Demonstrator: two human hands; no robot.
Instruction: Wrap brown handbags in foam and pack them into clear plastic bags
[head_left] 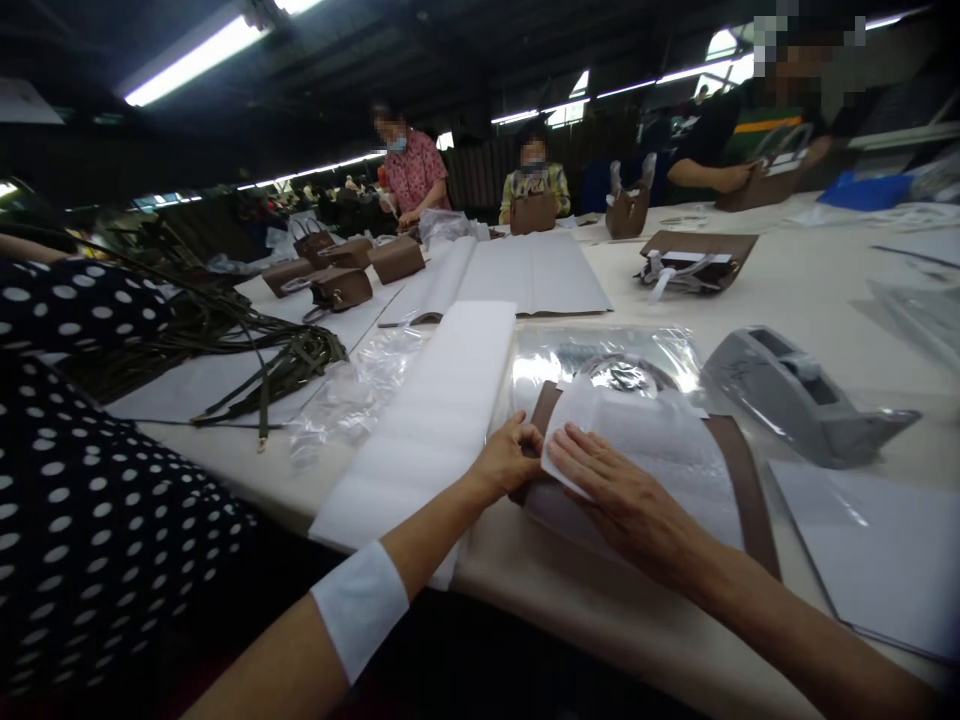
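A brown handbag (739, 470) lies flat at the table's front edge, most of its face covered by a white foam sheet (652, 450). My right hand (615, 480) rests on that sheet with its fingers stretched out flat. At the bag's left edge, my left hand (510, 458) has its fingers curled and closed on the brown border; the fingertips are partly hidden. Clear plastic (532, 350) shows behind the bag, around its handle. Left of the bag, a long stack of white foam sheets (427, 420) reaches over the table edge.
A grey tape dispenser (795, 390) stands right of the bag, near a white board (877, 550). Dark green straps (300, 360) and crumpled plastic (360, 385) lie left. Several brown bags (397, 260) stand farther back. A co-worker's polka-dot sleeve (82, 300) is close on the left; other people work across the table.
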